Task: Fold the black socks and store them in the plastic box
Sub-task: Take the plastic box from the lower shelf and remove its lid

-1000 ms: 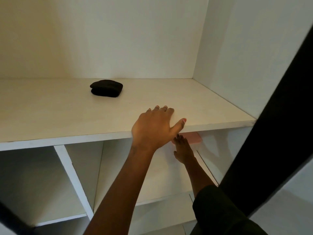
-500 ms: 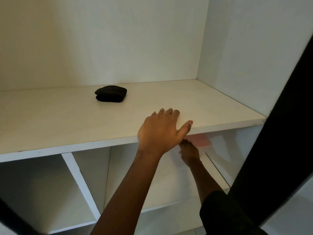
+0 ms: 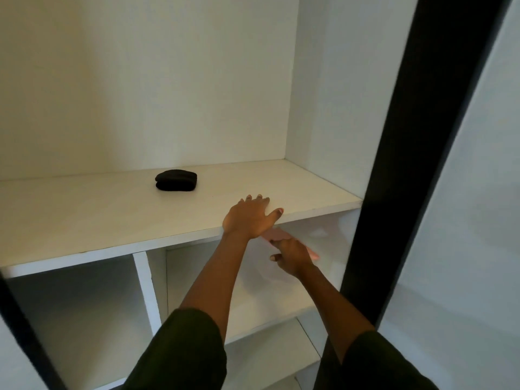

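Here the left hand [image 3: 251, 218] lies flat and open on the near edge of the white shelf [image 3: 98, 215], palm down, fingers stretched forward and the thumb spread out to the right along the edge. It grips nothing; it only presses on the board. The right hand [image 3: 291, 253] sits lower, just under that shelf edge in the right compartment below. Its fingers are partly curled around a pink, see-through plastic box [image 3: 277, 235], which shows blurred above the knuckles and again past the right side of the hand; how firmly the hand holds it I cannot tell. Both forearms are bare, with dark sleeves [image 3: 183, 350] at the near bottom of the view. The folded black socks [image 3: 176, 180] rest as a small bundle on the shelf top, far and to the left of the left hand, well apart from both hands and from the box. A dark upright frame [image 3: 394, 164] stands to the right.
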The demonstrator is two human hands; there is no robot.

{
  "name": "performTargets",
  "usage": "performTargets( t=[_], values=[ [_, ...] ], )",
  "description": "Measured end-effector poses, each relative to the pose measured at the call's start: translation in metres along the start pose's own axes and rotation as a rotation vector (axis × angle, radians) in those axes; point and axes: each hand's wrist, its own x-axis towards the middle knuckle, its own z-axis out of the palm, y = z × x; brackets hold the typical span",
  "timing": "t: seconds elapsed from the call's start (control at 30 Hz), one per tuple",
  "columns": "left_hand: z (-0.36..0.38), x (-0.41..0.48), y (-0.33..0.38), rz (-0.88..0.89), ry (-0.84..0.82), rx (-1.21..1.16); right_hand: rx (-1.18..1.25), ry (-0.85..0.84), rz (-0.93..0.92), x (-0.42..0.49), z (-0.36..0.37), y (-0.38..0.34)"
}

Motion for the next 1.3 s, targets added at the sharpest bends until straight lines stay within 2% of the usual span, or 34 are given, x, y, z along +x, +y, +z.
performTargets(
  t=[0.4,0.93,1.13,1.3],
  values=[
    [-0.009,-0.006,-0.005,0.074,-0.167,-0.011,0.085,0.069,-0.004,-0.085,-0.085,-0.022],
    [-0.026,-0.019,-0.006,0.033,-0.189,-0.221,0.072,0.041,-0.007,-0.167,-0.261,-0.04],
    [-0.029,-0.02,-0.006,-0.023,-0.172,-0.353,0.085,0.112,-0.014,-0.183,-0.327,-0.051],
    [-0.035,-0.023,-0.002,-0.139,-0.125,-0.616,0.103,0.242,-0.083,-0.172,-0.362,-0.064]
  ],
)
